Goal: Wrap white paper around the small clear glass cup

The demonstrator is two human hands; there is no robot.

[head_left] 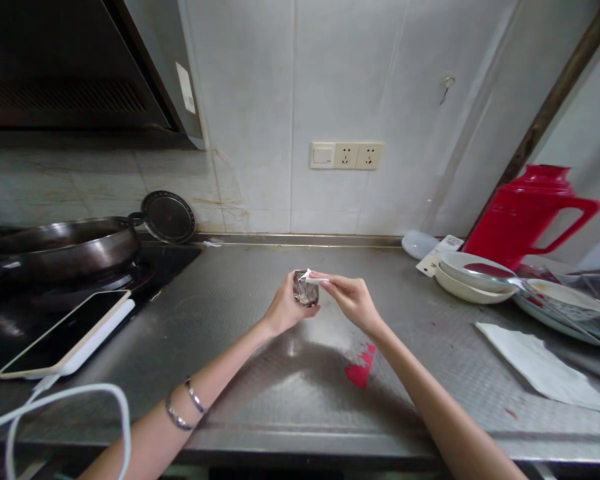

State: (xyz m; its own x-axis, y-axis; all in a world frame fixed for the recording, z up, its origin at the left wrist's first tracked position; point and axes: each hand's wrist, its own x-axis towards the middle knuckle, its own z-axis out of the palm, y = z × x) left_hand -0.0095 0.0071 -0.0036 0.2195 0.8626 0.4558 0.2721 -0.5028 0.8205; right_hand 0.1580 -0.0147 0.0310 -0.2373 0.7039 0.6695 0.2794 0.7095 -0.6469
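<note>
My left hand is closed around a small, dark, see-through round container that looks like glass, held above the counter with its open end towards me. My right hand pinches a thin white piece, perhaps folded tissue, between thumb and fingers. One end of that white piece meets the container's upper rim. Whether anything lies inside the container, I cannot tell. Below my hands a torn pink-red patch shows on the metal counter.
A pan stands on the stove at left, with a phone and white cable in front. At right are a red thermos jug, stacked bowls, a plate and a white napkin. Sockets sit on the wall.
</note>
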